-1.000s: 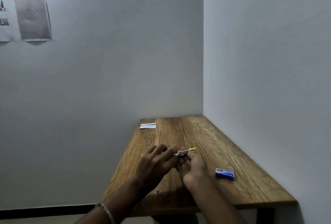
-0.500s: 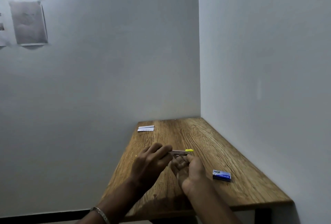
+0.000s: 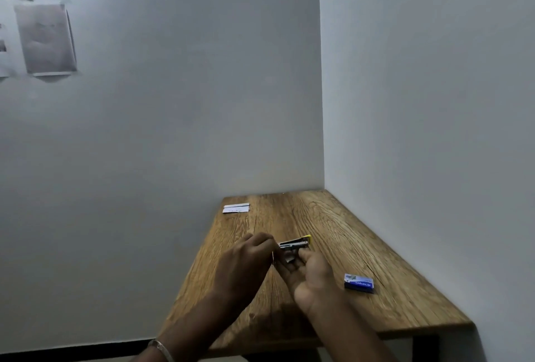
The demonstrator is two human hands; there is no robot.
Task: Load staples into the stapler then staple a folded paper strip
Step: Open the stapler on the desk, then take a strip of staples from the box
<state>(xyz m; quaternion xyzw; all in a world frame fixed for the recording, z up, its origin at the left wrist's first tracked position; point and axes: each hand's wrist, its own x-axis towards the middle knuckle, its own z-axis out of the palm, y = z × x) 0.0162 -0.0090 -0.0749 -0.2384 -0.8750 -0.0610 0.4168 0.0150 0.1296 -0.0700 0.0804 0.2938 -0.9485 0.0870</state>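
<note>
A small metal stapler (image 3: 295,243) with a yellow end is held above the wooden table (image 3: 390,283). My right hand (image 3: 309,274) cups it from below, palm up. My left hand (image 3: 246,263) grips its near end with the fingertips; a thin metal piece shows between the two hands, too small to identify. A blue staple box (image 3: 358,283) lies shut on the table to the right of my right hand. The white folded paper strip (image 3: 236,208) rests at the table's far left corner.
The table sits in a corner, with a grey wall behind it and another along its right side. Its left and near edges are open to the floor. Papers (image 3: 46,40) hang on the wall at upper left.
The hands have stayed together on the stapler, shifting slightly. My left fingers have pulled back a little toward the stapler's near end. The box and the paper strip have not moved.
</note>
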